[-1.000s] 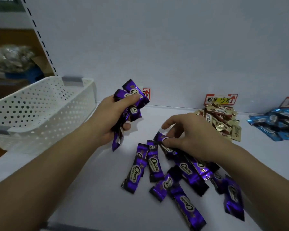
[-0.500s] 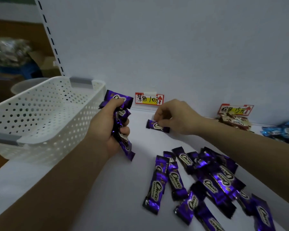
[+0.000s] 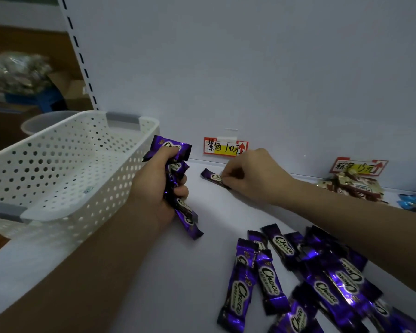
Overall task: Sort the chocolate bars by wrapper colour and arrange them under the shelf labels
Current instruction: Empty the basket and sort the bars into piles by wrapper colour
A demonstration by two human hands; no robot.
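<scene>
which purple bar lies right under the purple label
The lone bar the right hand pinches, on the shelf just below the label. The rest are bunched in the left hand or heaped in front.

A shop: price labels [image 3: 225, 146] line white shelving [image 3: 154, 272].

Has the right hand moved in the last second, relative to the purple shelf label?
Yes. The right hand went from the loose pile of purple bars toward the wall and now pinches one purple bar just below the purple shelf label.
</scene>
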